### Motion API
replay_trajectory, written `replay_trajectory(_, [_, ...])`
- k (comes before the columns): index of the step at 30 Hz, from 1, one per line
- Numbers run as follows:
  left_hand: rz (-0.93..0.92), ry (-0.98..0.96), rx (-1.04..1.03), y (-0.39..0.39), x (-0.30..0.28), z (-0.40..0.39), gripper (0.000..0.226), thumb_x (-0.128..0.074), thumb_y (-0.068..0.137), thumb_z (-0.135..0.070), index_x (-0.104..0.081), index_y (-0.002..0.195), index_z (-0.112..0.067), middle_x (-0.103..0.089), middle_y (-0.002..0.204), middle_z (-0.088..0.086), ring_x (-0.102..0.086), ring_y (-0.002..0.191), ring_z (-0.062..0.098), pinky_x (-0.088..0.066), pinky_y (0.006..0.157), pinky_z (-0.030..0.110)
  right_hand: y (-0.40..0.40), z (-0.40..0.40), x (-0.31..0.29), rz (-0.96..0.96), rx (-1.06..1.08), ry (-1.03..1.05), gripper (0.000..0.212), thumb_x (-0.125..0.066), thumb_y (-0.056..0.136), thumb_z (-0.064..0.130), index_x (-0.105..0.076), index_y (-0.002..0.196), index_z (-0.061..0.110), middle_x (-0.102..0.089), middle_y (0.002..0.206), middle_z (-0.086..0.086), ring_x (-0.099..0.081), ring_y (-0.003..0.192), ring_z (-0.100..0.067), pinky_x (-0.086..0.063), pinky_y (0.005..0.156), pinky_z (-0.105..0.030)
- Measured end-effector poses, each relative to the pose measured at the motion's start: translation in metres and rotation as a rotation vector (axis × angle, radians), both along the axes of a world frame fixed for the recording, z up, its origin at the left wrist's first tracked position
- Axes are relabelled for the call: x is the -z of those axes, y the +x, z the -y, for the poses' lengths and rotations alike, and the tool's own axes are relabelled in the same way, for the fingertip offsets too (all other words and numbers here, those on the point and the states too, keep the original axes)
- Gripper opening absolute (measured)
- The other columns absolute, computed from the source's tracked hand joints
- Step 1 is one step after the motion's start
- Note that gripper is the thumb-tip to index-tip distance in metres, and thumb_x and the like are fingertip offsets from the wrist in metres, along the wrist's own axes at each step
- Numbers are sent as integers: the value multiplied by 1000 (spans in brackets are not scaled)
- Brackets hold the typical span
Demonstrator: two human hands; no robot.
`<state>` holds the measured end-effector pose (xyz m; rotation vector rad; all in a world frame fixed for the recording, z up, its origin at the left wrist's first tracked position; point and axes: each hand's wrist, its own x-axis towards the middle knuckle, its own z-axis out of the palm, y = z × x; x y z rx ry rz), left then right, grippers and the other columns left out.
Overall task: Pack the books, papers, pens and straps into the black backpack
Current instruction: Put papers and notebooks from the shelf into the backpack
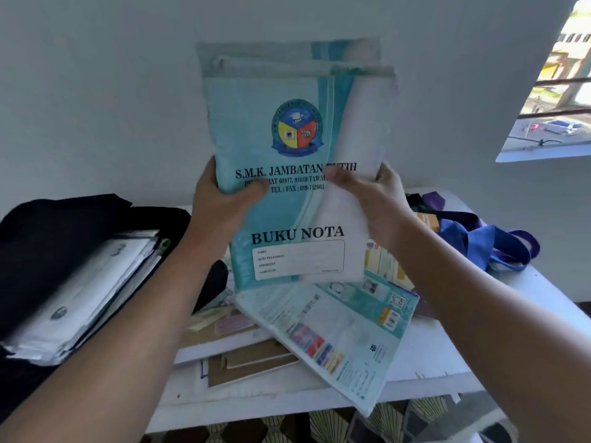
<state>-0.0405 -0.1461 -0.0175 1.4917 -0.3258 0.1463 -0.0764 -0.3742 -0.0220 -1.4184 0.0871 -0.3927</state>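
Note:
I hold a stack of light-blue notebooks [287, 148] marked "BUKU NOTA" upright in front of me, above the white table [447, 346]. My left hand [220, 199] grips the stack's left edge, thumb across the cover. My right hand [377, 199] grips its right edge, thumb on the white part. The black backpack [48, 225] lies open at the left, with a thick pile of white papers and books [83, 292] inside. A teal book [335, 330] lies on the table below the stack. Blue and purple straps [499, 244] are heaped at the right.
Brown cardboard pieces [252, 359], a white sheet and small paper slips lie on the table under my arms. An orange box [428, 222] sits by the straps. A white wall stands behind the table and a window [556, 91] is at the upper right. Patterned floor shows below.

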Motion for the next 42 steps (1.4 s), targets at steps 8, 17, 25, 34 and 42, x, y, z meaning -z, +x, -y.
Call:
replay_trajectory(8, [-206, 54, 144, 7, 63, -12, 49, -85, 70, -23, -72, 117, -14, -77, 114, 5, -74, 106, 24, -58, 95, 47, -8, -6, 64, -92, -195, -246, 56, -93, 68, 29, -72, 119, 17, -78, 115, -3, -73, 111, -23, -60, 95, -42])
replay_trajectory(17, [-299, 105, -305, 16, 64, 6, 110, -87, 50, -74, -37, 133, -24, -46, 137, 4, -54, 124, 21, -50, 103, 39, 7, -26, 29, -57, 127, -134, 24, -92, 76, 40, -78, 93, 29, -80, 89, 15, -75, 86, -6, -61, 76, -26])
replay_trajectory(25, [-600, -537, 261, -8, 45, 26, 50, -76, 89, -43, -65, 132, -19, -72, 125, 8, -69, 117, 27, -51, 103, 49, 0, -44, 11, -176, 75, 518, 50, -87, 81, 40, -65, 121, 19, -81, 101, -4, -79, 93, -26, -63, 84, -53])
replay_trajectory(34, [-456, -269, 40, -10, 35, -6, 37, -80, 83, -24, -71, 119, -19, -76, 112, 13, -70, 107, 38, -56, 90, 61, -17, -23, 54, -565, 122, 306, 124, -96, 43, 68, -49, 144, 13, -65, 130, -7, -66, 101, -25, -58, 81, -44])
replay_trajectory(42, [-355, 88, 219, -16, -6, -83, 35, -69, 87, -22, -68, 121, -16, -78, 109, 10, -75, 98, 30, -63, 74, 49, -28, 10, 58, -403, -202, 104, 96, -96, 56, 53, -58, 138, 19, -71, 130, -12, -72, 114, -31, -54, 104, -52])
